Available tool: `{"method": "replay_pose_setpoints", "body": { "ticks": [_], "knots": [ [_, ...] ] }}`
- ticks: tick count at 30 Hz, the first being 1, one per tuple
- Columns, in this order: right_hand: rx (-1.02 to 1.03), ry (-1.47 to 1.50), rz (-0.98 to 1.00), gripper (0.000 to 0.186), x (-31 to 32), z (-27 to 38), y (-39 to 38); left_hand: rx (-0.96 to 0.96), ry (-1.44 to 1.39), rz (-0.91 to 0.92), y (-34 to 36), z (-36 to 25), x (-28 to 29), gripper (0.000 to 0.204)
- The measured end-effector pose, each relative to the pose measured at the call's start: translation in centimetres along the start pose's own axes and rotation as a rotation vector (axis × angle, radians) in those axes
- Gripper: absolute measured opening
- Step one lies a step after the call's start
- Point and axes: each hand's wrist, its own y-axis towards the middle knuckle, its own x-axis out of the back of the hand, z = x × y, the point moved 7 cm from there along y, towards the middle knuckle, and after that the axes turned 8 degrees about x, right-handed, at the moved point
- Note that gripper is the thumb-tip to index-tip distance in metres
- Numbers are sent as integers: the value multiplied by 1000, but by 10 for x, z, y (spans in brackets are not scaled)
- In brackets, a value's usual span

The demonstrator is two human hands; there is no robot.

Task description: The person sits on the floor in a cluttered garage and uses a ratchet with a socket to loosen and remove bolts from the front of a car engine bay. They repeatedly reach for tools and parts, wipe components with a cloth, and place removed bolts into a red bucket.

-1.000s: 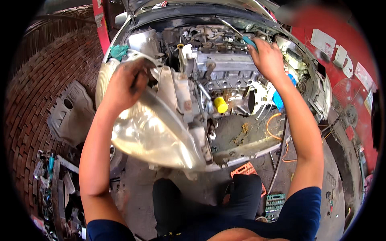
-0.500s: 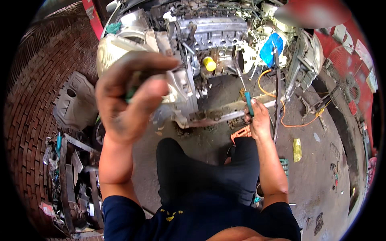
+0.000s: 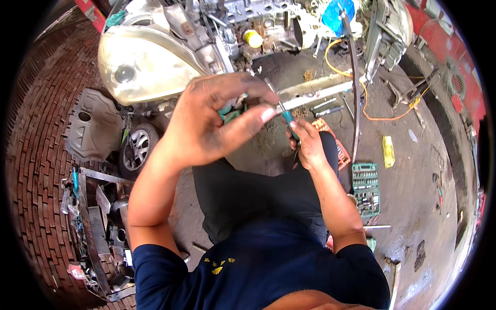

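Observation:
My right hand (image 3: 309,144) is closed around the teal handle of a screwdriver (image 3: 288,119), whose thin metal shaft slants up and left above the car's front crossbar. Raised close to the camera, my left hand (image 3: 206,121) has its fingers curled, with thumb and forefinger tips at the screwdriver's shaft; whether they touch it I cannot tell. In its palm sits a crumpled green rag-like thing (image 3: 230,110), partly hidden by the fingers. Beyond my hands stands the opened car front, with a cloudy headlight (image 3: 147,67) and a bare engine (image 3: 276,39) carrying a yellow round part (image 3: 253,39).
To the right lie a green socket case (image 3: 366,188), an orange case (image 3: 338,144) and a yellow packet (image 3: 388,151). A dark upright bar (image 3: 356,88) stands beside an orange hose (image 3: 366,106). On the left are a wheel (image 3: 138,149) and a metal-framed parts rack (image 3: 98,227).
My view has tipped downward. The screwdriver has come back from the engine toward me in my right hand. My left hand has moved right, its fingertips now by the shaft.

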Motion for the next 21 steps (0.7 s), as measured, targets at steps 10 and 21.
{"method": "replay_pose_setpoints", "body": {
  "ticks": [10, 21],
  "knots": [
    [136, 166, -43, 19, -19, -72, -35, 797, -681, -127, -119, 195, -177, 26],
    [125, 149, 11, 17, 0, -129, -16, 815, -389, -135, -134, 235, -178, 23]
  ]
}}
